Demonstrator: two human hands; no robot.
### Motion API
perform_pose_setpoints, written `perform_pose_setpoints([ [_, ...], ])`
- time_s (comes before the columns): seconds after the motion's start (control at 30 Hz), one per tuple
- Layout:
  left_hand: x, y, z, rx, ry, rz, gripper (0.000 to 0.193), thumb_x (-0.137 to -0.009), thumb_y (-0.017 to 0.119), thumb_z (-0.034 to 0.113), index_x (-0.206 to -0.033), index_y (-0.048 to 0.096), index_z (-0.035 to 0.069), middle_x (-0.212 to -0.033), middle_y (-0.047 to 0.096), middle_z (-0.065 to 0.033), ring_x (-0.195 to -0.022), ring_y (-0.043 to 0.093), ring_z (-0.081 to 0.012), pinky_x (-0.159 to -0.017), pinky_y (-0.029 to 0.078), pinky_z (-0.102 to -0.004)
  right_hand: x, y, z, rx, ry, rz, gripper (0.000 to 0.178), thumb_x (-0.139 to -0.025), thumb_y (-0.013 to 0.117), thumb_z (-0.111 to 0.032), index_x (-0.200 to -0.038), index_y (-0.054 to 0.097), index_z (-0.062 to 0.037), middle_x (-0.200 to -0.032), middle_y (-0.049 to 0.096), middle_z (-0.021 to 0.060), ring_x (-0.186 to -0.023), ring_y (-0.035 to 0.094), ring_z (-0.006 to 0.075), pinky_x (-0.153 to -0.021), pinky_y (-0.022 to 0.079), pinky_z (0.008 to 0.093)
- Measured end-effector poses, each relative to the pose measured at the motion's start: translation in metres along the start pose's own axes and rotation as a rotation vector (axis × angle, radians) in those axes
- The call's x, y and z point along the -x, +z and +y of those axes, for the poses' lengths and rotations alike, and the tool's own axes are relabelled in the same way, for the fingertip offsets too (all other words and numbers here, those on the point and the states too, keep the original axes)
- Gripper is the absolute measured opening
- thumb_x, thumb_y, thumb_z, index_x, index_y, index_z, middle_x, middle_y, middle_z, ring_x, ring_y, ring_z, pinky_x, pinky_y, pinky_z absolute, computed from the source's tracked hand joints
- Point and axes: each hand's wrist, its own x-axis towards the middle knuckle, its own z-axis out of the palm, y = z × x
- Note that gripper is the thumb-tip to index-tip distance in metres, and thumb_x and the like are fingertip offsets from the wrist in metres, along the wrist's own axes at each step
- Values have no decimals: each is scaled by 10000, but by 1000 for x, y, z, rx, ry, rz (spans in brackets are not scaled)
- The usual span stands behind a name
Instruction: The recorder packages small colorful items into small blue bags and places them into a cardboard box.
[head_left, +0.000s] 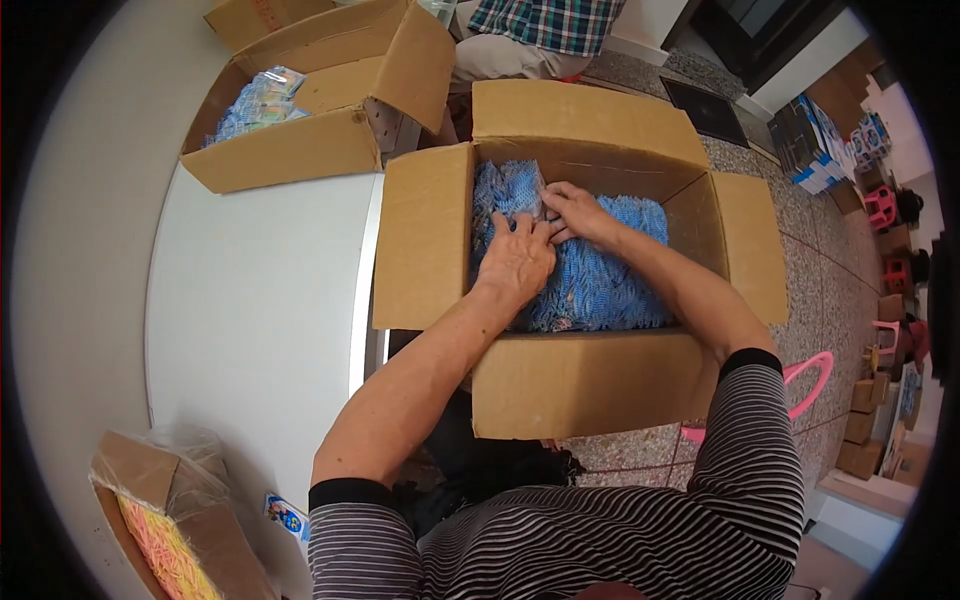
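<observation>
Both my hands are inside an open cardboard box, on rows of thin plastic packets with blue stripes, stood tightly on edge. My left hand lies over the packets on the left side, its fingers bent and apart with the tips touching them. Just right of it, my right hand has its fingers curled in at the edge of the upper left group of packets. Its fingertips are closed on the plastic there and partly hidden. The two hands nearly touch.
Another open box with similar packets stands on the white table. At lower left is a box of yellow and pink sticks, near a small blue packet. A person in a checked shirt sits beyond. A pink stool stands right.
</observation>
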Motion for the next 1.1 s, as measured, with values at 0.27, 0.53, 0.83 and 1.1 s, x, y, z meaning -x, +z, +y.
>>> perform_pose_setpoints([
  [0.27,11,-6,-5,-53,59,109,258,-960,534,219,-1052,747,108,-1333,539,-105,-1313,440,-343,-1053,353,-607,36,-41,-21,60,162,17,538,-1006,542,-469,-1362,468,-71,-980,554,83,-799,645,197,-661,605,358],
  [0.53,12,-22,0,-178,86,62,357,-850,638,252,-1162,713,95,-1369,513,-73,-1347,392,-282,-1094,321,-562,-14,25,5,144,-159,94,338,-1026,433,-336,-1121,653,-97,-1043,671,109,-940,655,231,-782,546,401],
  [0.83,10,-28,15,-159,67,1,469,-960,575,387,-1317,629,88,-1461,438,-98,-1407,335,-352,-1097,301,-626,20,-7,-22,328,13,23,511,-1018,464,-465,-1223,590,-14,-969,637,106,-772,653,201,-652,574,348],
  [1.1,32,-51,7,-8,34,106,528,-886,701,360,-1323,592,84,-1515,413,-124,-1418,349,-386,-1117,311,-600,104,-35,-65,689,-434,150,361,-930,611,-358,-1006,699,-17,-1040,691,245,-1046,639,423,-907,493,501],
])
